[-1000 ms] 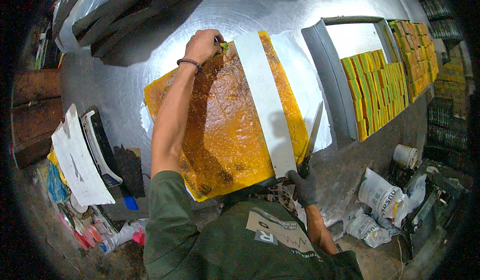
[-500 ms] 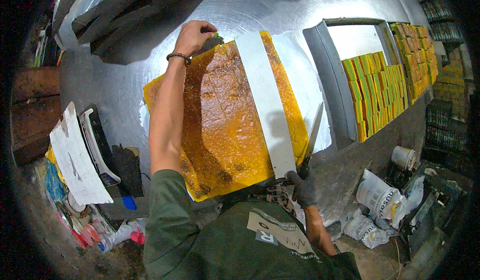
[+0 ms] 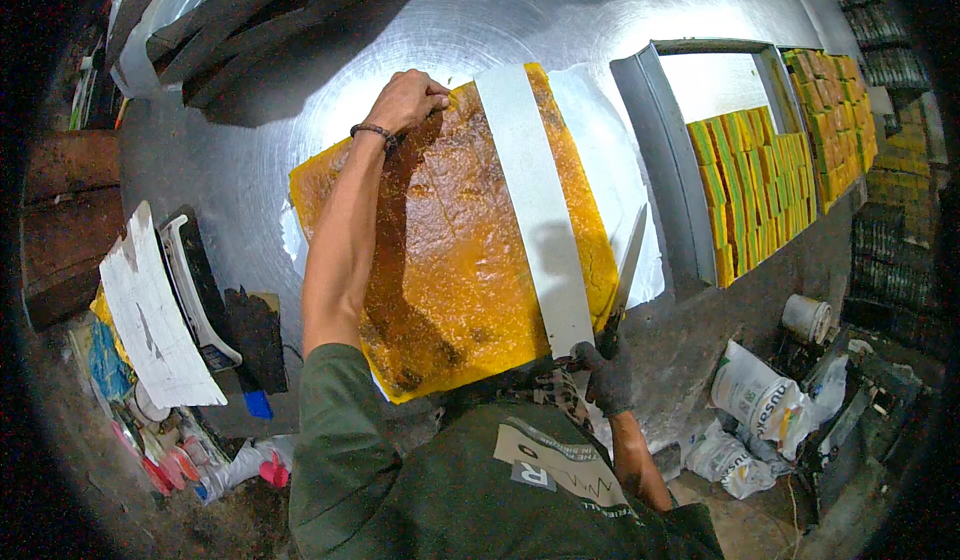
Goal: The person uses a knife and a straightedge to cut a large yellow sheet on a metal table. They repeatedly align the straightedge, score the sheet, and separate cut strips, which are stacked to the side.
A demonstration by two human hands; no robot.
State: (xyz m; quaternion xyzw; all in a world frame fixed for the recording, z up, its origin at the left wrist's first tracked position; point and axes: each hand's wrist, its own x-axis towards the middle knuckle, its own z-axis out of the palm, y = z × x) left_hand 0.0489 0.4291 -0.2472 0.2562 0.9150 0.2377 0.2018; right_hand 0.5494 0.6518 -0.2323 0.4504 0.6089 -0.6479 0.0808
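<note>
A large sheet of golden-brown cake (image 3: 450, 260) with a glossy top lies on white paper (image 3: 590, 130) in front of me. My bare left hand (image 3: 408, 102) reaches over it to the far edge, left of the strip. Its fingertips are pinched together at that edge; what they hold, if anything, is hidden. A long flat pale strip (image 3: 530, 190) lies across the right part of the cake. At its near end my dark-gloved right hand (image 3: 605, 380) is closed round the handle of a knife (image 3: 630, 260). The blade points away from me, beside the cake's right edge.
To the right stands a metal frame (image 3: 645, 130) beside rows of green-and-yellow cake slices (image 3: 755, 185), with more cut pieces (image 3: 830, 110) beyond. A scale-like device (image 3: 200, 290) and a white board (image 3: 155, 310) sit at left. White sacks (image 3: 760, 395) lie low at right.
My left hand has come nearer and slightly right, from beyond the cake's far edge onto it. The green bit in its fingers no longer shows. My right hand and knife have barely moved.
</note>
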